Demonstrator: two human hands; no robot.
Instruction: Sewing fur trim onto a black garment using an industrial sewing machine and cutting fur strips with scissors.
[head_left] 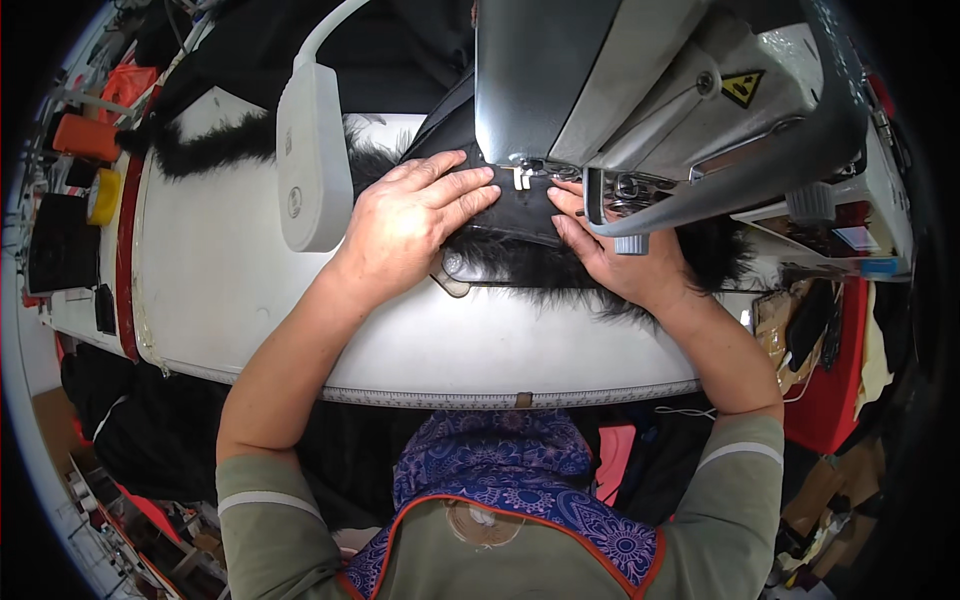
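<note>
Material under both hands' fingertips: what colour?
Black; the material shows best in the head view, the only one.

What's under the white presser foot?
Under the white presser foot: black material, with the left hand and right hand on it at either side. What lies beneath the material there is covered and can't be seen.

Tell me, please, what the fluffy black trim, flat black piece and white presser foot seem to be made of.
Fluffy black trim: probably feathers or fur, real or imitation, soft-looking; wispy strands stick out. Flat black piece: fabric or imitation leather, faintly sheened; the surface looks smooth. White presser foot: possibly smooth plastic, given its even whiteness.
</note>
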